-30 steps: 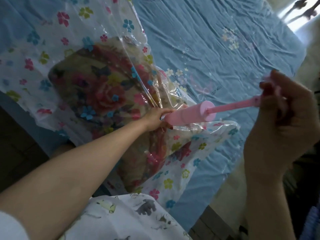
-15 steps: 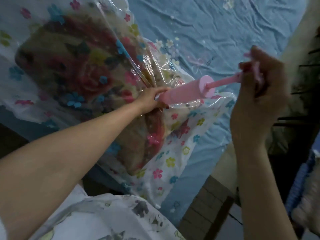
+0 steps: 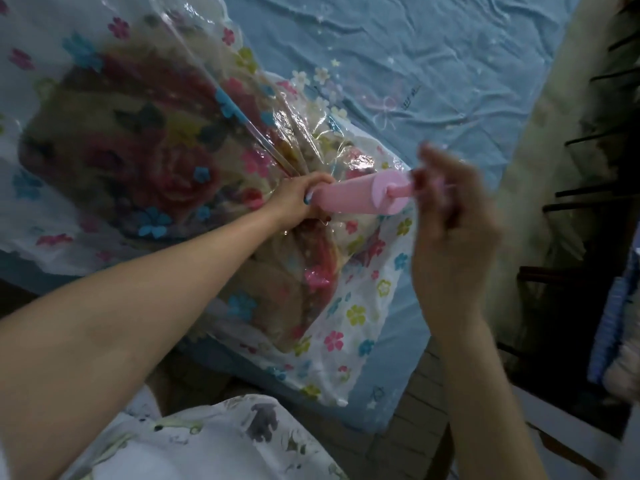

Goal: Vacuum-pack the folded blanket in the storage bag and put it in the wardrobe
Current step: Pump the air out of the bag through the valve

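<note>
Pump rod pushed in since half a second earlier

The pink pump (image 3: 360,195) was gripped at its base by the left hand (image 3: 299,199) on the storage bag (image 3: 363,306), which held the folded blanket (image 3: 156,150) on the bed (image 3: 433,64). The blurred right hand (image 3: 450,216) was curled round the handle, now near the barrel.

The storage bag (image 3: 363,306) is clear plastic, white toward its near right corner, printed all over with small flowers in pink, blue and yellow-green. Through it shows the blanket (image 3: 145,147), tan with big red and pink roses and dark leaves. The hand pump (image 3: 360,195) is pale pink all along, barrel and rod alike. The bed sheet (image 3: 433,64) to the far right is light blue with a small cluster of white flowers. The garment (image 3: 214,441) at the near edge is white with grey animal shapes and green bits.
</note>
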